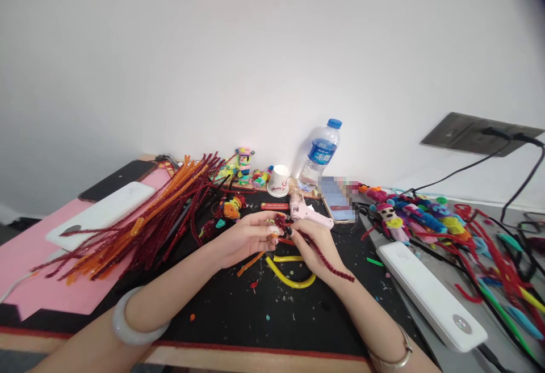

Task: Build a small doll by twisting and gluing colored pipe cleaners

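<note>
Both my hands meet over the middle of the black mat (pixel 238 310). My left hand (pixel 244 238) and my right hand (pixel 313 242) pinch a dark red pipe cleaner (pixel 330 264) between their fingertips. Its coiled end sits at my fingers, and its free end trails right over my right wrist. Both hands are closed on it. A pale bangle (pixel 134 319) circles my left wrist, a thin bracelet (pixel 394 356) my right.
A heap of red and orange pipe cleaners (pixel 140 225) lies left. A pink glue gun (pixel 309 212), paper cup (pixel 279 180), water bottle (pixel 319 156) and phone (pixel 338 202) stand behind. Yellow pieces (pixel 292 273) lie below my hands. White power strips (pixel 430 296) and colourful figures (pixel 409 211) are right.
</note>
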`<state>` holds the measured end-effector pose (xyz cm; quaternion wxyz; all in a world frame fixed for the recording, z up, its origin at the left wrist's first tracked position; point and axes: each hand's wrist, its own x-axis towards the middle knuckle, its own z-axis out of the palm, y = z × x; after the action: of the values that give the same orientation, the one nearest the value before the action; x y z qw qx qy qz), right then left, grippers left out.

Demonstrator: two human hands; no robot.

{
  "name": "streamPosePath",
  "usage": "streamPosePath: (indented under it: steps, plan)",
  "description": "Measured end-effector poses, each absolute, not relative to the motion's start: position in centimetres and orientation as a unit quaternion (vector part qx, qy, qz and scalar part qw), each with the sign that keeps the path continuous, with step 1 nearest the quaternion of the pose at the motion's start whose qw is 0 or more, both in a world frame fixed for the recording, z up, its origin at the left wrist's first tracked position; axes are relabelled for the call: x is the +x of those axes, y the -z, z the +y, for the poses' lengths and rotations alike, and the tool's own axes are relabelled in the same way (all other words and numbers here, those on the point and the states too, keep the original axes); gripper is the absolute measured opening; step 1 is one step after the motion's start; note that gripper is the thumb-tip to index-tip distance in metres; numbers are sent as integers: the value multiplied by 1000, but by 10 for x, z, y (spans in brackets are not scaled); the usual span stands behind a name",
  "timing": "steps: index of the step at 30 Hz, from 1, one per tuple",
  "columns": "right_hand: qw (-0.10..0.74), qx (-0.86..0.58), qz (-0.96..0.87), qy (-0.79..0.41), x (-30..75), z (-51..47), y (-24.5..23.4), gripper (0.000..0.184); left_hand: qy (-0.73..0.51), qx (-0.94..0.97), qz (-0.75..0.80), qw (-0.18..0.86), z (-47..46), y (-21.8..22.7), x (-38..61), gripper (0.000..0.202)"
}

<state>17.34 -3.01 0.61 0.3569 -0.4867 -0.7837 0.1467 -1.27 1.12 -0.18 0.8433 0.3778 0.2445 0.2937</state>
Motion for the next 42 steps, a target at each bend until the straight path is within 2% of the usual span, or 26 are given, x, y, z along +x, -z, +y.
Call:
streamPosePath:
  steps: [20,28,32,38,40,42]
  plan:
    - [368,-488,-781,-131,174,-29,-7,20,-349,441,267,782,8,9,-6,31]
    - [370,-477,-788,-121,173,-29,-4,19,-366,506,294,723,6,7,-2,28]
    - [358,-463,-804,-105,170,-33,-4,18,-393,558,316,659,4,6,-1,26]
    - [311,-443,-840,-46,159,-40,-3,23,-447,688,353,451,1,0,-4,21]
    - [325,-438,-837,-41,158,-38,-3,16,-461,664,352,471,2,0,-5,21]
    - [345,-447,-824,-41,162,-34,-2,9,-471,598,354,543,6,2,-5,22]
